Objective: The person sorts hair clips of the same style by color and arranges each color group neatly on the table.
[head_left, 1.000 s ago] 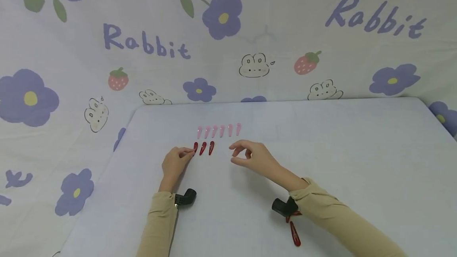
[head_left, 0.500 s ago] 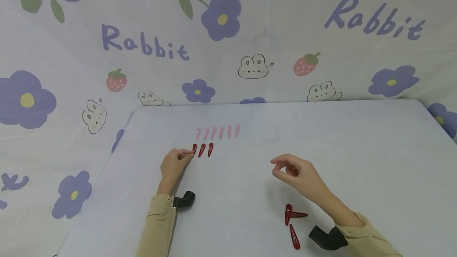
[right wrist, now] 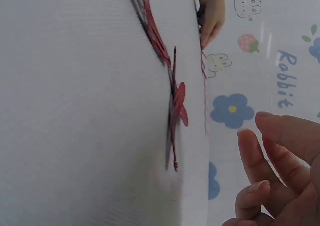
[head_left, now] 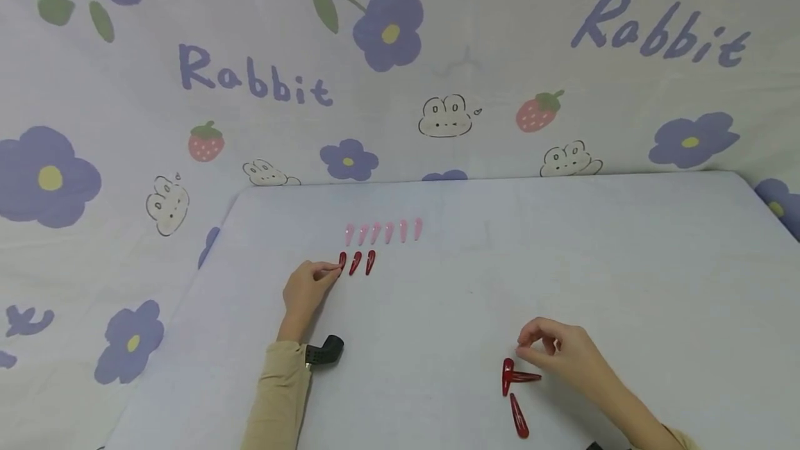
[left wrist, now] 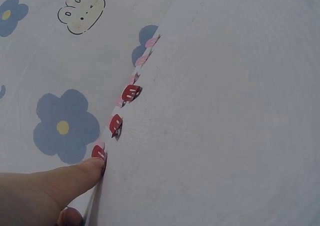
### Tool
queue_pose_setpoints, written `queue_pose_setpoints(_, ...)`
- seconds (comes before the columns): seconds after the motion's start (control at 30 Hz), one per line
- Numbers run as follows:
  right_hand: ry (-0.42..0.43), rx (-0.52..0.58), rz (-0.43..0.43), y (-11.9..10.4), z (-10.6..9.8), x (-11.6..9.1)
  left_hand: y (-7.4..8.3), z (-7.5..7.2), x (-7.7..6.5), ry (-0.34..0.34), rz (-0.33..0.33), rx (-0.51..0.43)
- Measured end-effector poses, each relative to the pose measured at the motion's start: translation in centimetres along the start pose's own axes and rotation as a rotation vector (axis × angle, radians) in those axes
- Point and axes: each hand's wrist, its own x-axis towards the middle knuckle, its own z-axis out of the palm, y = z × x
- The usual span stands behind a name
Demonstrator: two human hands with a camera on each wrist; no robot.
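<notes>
My left hand (head_left: pixel 304 295) rests on the table with its fingertips pinching the near end of the leftmost red hair clip (head_left: pixel 342 259). In the left wrist view the thumb (left wrist: pixel 75 180) covers the lower part of that clip. Two more red clips stand beside it, the middle one (head_left: pixel 355 262) and the right one (head_left: pixel 371 262). My right hand (head_left: pixel 565 351) hovers beside three loose red hair clips, thumb and forefinger curved with a gap and nothing between them. Of these, one clip (head_left: pixel 507 384) crosses another (head_left: pixel 528 377); the third (head_left: pixel 519 416) lies nearer me.
A row of several pink hair clips (head_left: pixel 388 232) lies just behind the red row. The white table (head_left: pixel 437 339) ends at a printed cloth backdrop (head_left: pixel 487 54). A black wrist camera (head_left: pixel 326 351) sits on my left sleeve.
My right hand has moved from beside the red row, rightward and toward me, to the loose red clips, uncovering them on the way. My left hand has stayed at the leftmost clip.
</notes>
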Motion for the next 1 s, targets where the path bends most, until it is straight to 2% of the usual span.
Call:
queue_pose_setpoints(0.17,-0.062,0.035,0.020,0.8,0.7,-0.7,-0.1,-0.2,0.0,0.013,0.007,0.010)
queue_pose_setpoints(0.33,-0.108,0.026,0.034,1.4,0.9,-1.0,-0.2,-0.2,0.0,0.002,0.009,0.007)
queue_pose_setpoints(0.43,-0.130,-0.017,0.018,1.8,1.0,-1.1,-0.2,-0.1,0.0,0.003,0.009,0.000)
queue_pose_setpoints(0.63,-0.140,-0.110,-0.026,2.2,1.3,-1.1,-0.2,-0.1,0.0,-0.001,0.015,0.007)
queue_pose_setpoints(1.0,-0.160,-0.125,-0.081,2.2,1.3,-1.3,0.2,-0.5,-0.2,-0.020,0.017,-0.001)
